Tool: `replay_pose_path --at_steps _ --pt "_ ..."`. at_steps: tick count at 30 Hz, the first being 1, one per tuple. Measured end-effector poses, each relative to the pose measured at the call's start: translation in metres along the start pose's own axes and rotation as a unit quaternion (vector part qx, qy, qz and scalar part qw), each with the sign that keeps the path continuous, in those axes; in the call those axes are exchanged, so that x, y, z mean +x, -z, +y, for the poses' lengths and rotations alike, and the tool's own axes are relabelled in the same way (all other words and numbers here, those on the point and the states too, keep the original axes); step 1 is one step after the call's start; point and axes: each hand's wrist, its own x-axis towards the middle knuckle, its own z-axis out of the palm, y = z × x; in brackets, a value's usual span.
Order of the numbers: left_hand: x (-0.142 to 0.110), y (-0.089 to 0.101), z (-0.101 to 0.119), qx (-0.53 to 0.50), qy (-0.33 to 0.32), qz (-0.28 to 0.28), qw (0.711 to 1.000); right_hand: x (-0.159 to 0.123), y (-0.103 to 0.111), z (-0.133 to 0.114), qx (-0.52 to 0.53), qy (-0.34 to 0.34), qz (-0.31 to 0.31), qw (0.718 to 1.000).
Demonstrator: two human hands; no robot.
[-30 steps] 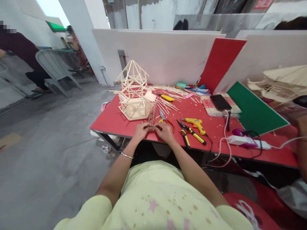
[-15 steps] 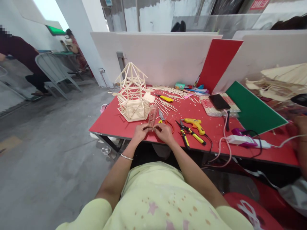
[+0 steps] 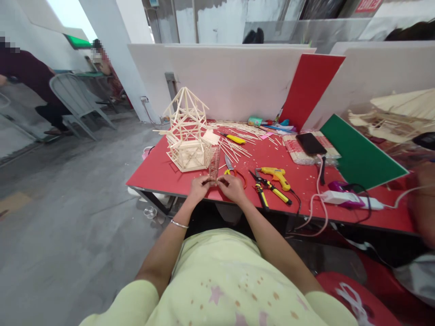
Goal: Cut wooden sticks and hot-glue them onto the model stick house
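Note:
At the table's near edge, my left hand (image 3: 199, 188) and my right hand (image 3: 231, 187) pinch the lower end of a small see-through lattice piece (image 3: 214, 164) from both sides. It stands upright between my fingertips, reddish brown and finely patterned; its exact kind is unclear. Just behind it rises a tower-like model of thin wooden sticks (image 3: 189, 154) with a many-sided base and a pointed top. Scissors (image 3: 229, 165) with orange-red handles lie close beyond my right hand.
On the red table (image 3: 152, 170) lie loose wooden sticks (image 3: 234, 151), a yellow cutter knife (image 3: 235, 138), pliers (image 3: 268, 189), a yellow glue gun (image 3: 277, 176), a phone (image 3: 311, 144) and a power strip (image 3: 353, 200). A green board (image 3: 362, 156) leans at right, near another person's blurred arm (image 3: 423, 203).
The lattice piece has tilted slightly and stands a little more upright, with both hands still pinching its base. At the right edge, the other person's arm has shifted.

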Motion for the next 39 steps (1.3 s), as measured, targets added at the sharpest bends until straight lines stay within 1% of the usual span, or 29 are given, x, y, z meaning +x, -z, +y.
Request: replay_pose_path --at_steps 12,16,22,27,30,36,39 --pt "-0.002 -0.001 0.012 0.012 -0.02 -0.011 1.0 -0.004 0.001 -0.004 0.052 -0.013 0.014 0.998" --pt "-0.003 0.0 0.015 0.014 -0.007 0.0 1.0 -0.005 0.004 -0.007 0.082 -0.022 0.028 0.996" --pt "-0.006 0.001 0.015 0.032 0.026 -0.006 0.999 -0.004 0.008 -0.004 0.107 -0.044 0.068 0.991" --pt "-0.008 0.004 0.017 0.104 0.077 0.013 0.991 -0.004 0.003 0.003 0.112 -0.055 0.065 0.99" --pt "-0.009 0.008 0.024 0.163 0.088 0.014 0.983 -0.003 0.001 0.005 0.104 -0.055 0.062 0.991" --pt "-0.017 0.012 0.045 0.256 0.072 -0.038 0.963 -0.002 0.002 0.003 0.062 -0.034 0.057 0.996" --pt "-0.016 0.012 0.051 0.304 0.059 -0.053 0.949 -0.003 0.002 0.0 0.03 -0.018 0.041 0.999"
